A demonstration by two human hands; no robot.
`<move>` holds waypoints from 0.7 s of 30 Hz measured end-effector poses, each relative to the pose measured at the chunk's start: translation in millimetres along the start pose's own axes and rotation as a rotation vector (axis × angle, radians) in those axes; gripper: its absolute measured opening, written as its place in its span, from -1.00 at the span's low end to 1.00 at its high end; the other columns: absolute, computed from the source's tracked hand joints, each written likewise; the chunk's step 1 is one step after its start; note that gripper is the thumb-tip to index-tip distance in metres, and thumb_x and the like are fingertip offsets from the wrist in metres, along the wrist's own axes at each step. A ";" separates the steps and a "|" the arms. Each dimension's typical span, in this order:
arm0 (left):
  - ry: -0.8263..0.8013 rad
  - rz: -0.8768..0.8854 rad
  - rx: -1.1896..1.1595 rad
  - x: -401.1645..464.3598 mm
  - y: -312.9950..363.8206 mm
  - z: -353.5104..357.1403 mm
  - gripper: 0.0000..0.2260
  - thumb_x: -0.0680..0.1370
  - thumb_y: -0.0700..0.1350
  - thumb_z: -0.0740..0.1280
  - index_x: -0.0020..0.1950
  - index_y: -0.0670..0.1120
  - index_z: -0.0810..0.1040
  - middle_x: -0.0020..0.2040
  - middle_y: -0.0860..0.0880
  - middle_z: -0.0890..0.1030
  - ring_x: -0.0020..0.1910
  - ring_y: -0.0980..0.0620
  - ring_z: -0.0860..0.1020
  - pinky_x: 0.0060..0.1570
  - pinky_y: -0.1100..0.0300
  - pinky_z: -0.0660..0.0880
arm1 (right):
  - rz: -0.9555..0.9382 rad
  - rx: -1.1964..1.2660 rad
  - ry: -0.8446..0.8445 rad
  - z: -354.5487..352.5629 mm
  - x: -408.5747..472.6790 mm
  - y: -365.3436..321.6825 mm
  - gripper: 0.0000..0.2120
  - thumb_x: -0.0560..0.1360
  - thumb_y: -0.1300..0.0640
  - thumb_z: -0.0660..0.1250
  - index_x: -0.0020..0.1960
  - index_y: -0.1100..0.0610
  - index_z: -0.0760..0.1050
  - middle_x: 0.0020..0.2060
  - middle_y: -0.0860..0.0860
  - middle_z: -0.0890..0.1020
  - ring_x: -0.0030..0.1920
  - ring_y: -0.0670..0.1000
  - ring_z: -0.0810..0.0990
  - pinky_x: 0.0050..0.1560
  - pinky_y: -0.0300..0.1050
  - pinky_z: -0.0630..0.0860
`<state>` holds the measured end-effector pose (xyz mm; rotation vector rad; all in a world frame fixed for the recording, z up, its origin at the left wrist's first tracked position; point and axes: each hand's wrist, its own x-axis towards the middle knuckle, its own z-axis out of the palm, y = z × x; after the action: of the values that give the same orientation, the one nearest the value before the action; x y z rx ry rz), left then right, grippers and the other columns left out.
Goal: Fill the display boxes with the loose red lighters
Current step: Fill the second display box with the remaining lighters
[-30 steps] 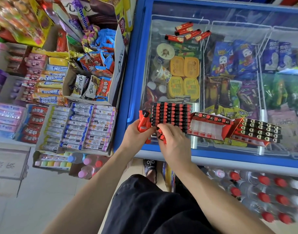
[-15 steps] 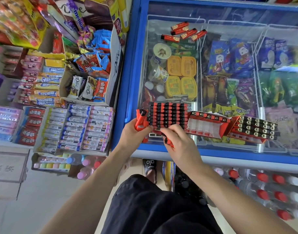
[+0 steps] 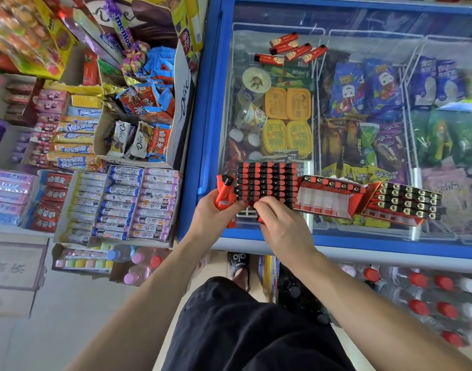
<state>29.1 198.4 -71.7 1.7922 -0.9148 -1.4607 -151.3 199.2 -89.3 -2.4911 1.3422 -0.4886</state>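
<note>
On the freezer lid (image 3: 363,238), the left hand (image 3: 212,216) grips a few red lighters (image 3: 224,192) beside the nearly full left display box (image 3: 267,183). The right hand (image 3: 281,226) pinches one lighter at that box's near edge. Five loose lighters (image 3: 291,50) lie far back.

A blue-framed chest freezer with a sliding glass lid (image 3: 363,242) serves as the worktop, filling the right half of the frame. On the glass near its front edge lie three red cardboard display boxes in a row: a full box of black-capped red lighters (image 3: 267,183) at centre, a mostly empty red box (image 3: 328,200) just right of it, and a tilted box of black-topped lighters (image 3: 406,203) further right. Five loose red lighters (image 3: 291,50) lie on the glass at upper centre
</note>
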 end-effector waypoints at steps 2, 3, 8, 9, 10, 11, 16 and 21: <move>0.008 0.004 0.003 -0.8 0.6 0.9 -0.87 0.57 -0.15 0.46 -0.02 -0.19 0.57 -0.36 0.01 0.55 -0.44 0.14 0.51 -0.39 0.35 0.48 | 0.001 -0.009 -0.007 0.3 -0.7 -0.3 -0.71 0.40 0.44 0.44 0.10 0.28 0.57 0.03 0.12 0.59 -0.12 0.11 0.62 -0.45 -0.01 0.58; 0.012 0.002 0.011 -0.6 0.5 1.4 -0.85 0.57 -0.15 0.46 0.00 -0.21 0.57 -0.33 -0.03 0.55 -0.44 0.13 0.51 -0.39 0.34 0.48 | 0.008 -0.012 -0.008 -0.1 0.0 -0.8 -0.71 0.40 0.44 0.43 0.10 0.27 0.57 0.04 0.12 0.57 -0.11 0.11 0.60 -0.46 -0.01 0.56; 0.047 -0.005 0.046 1.7 -2.9 4.4 -0.80 0.55 -0.08 0.49 0.01 -0.19 0.58 -0.29 -0.05 0.60 -0.38 0.09 0.57 -0.29 0.21 0.58 | 0.041 -0.001 -0.035 -4.8 5.0 -4.6 -0.65 0.32 0.43 0.51 0.08 0.26 0.59 -0.08 0.10 0.52 -0.26 0.09 0.55 -0.56 -0.05 0.47; 0.053 -0.005 0.051 1.3 -3.0 4.8 -0.80 0.55 -0.09 0.49 0.00 -0.19 0.58 -0.29 -0.05 0.60 -0.38 0.08 0.56 -0.30 0.23 0.56 | 0.061 0.017 -0.046 -5.4 4.6 -4.9 -0.63 0.31 0.42 0.52 0.09 0.25 0.59 -0.08 0.09 0.52 -0.30 0.08 0.55 -0.56 -0.06 0.47; 0.058 -0.007 0.055 1.0 -3.2 5.0 -0.81 0.55 -0.09 0.49 -0.01 -0.19 0.57 -0.29 -0.05 0.59 -0.39 0.08 0.56 -0.31 0.25 0.55 | 0.087 0.045 -0.048 -6.3 4.0 -4.3 -0.61 0.32 0.40 0.53 0.12 0.24 0.58 -0.06 0.09 0.53 -0.32 0.09 0.55 -0.55 -0.06 0.47; 0.062 -0.009 0.054 0.5 -3.6 5.0 -0.81 0.55 -0.09 0.48 -0.01 -0.18 0.57 -0.30 -0.04 0.59 -0.39 0.08 0.56 -0.31 0.25 0.54 | 0.114 0.079 -0.041 -6.9 3.3 -3.9 -0.61 0.34 0.38 0.53 0.14 0.22 0.58 -0.04 0.08 0.54 -0.33 0.08 0.56 -0.52 -0.05 0.49; 0.108 -0.018 0.053 -4.0 -4.5 1.6 -0.81 0.56 -0.10 0.46 -0.06 -0.19 0.54 -0.39 0.06 0.55 -0.41 0.09 0.53 -0.32 0.25 0.53 | 0.462 0.434 0.157 -23.5 10.5 -11.1 -0.83 0.57 0.13 0.43 0.14 0.13 0.62 -0.20 -0.06 0.66 -0.38 -0.10 0.54 -0.33 -0.22 0.49; 0.143 0.017 0.044 -15.1 0.6 2.8 -0.84 0.58 -0.11 0.45 -0.11 -0.14 0.53 -0.46 0.16 0.50 -0.43 0.12 0.50 -0.35 0.33 0.49 | 1.098 1.318 0.139 -49.2 16.4 -12.4 -0.68 0.64 0.19 0.30 0.38 0.05 0.50 -0.39 0.04 0.60 -0.35 0.04 0.54 -0.38 -0.12 0.46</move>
<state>24.2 210.5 -63.6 1.8899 -0.8936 -1.2925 -154.0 188.3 -37.2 -0.5662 1.4327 -0.8355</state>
